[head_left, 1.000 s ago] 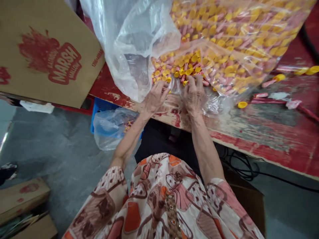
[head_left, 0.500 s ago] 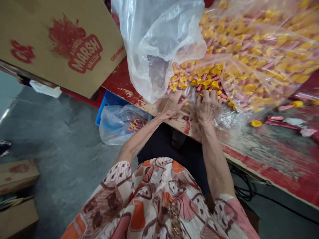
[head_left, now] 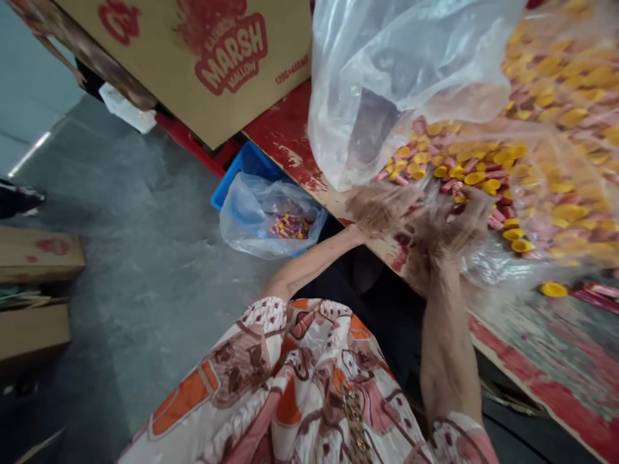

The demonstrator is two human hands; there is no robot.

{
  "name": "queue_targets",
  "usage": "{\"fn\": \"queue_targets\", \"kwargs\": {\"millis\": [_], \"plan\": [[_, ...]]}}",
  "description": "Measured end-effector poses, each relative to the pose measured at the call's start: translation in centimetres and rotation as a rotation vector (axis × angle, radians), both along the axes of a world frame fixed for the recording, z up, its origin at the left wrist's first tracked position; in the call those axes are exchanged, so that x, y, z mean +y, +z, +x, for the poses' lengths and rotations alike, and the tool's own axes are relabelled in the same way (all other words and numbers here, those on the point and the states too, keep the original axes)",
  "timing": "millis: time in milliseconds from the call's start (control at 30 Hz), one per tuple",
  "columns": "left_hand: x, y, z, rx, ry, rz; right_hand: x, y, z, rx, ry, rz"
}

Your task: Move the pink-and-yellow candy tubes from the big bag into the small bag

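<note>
My left hand (head_left: 384, 209) is at the mouth of a clear plastic bag (head_left: 488, 274), near the table's front edge. Motion smears its fingers, so what they hold, if anything, does not show. Close beside it, my right hand (head_left: 457, 222) reaches over a heap of small pink-wrapped pieces with yellow caps (head_left: 474, 177). Its fingers are blurred too, and pieces lie right against them. The clear bag spreads to the right, full of the same pieces. A whitish plastic bag (head_left: 353, 58) stands behind my left hand.
A marshmallow carton (head_left: 285, 38) stands on the worn red table (head_left: 570, 348) at left. Below the edge, a blue crate (head_left: 224, 187) holds a plastic liner (head_left: 242, 225) with some pieces inside. One loose yellow cap (head_left: 554, 289) lies at right. Cartons (head_left: 33, 328) sit on the floor.
The view has swung left, so the table and bags appear further right. Both hands remain at the bag mouth, and their fingers are more blurred than before.
</note>
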State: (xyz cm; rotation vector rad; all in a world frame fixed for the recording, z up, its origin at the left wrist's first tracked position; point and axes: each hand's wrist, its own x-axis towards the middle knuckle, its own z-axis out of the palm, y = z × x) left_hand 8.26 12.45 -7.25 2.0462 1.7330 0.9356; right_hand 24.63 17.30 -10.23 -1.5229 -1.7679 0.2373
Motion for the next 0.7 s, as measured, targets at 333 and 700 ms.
{"fn": "queue_targets", "kwargs": {"millis": [333,700], "plan": [[-7.7,-1.5,-8.9,-0.227,0.393,0.095,-2.5,1.1,-1.3,-0.014,0.180,-0.179],[-17.6,-4.3,-22.2,-0.311,0.927,-0.051,-1.9,-0.3,-0.3,0.048,0.086,-0.166]]}}
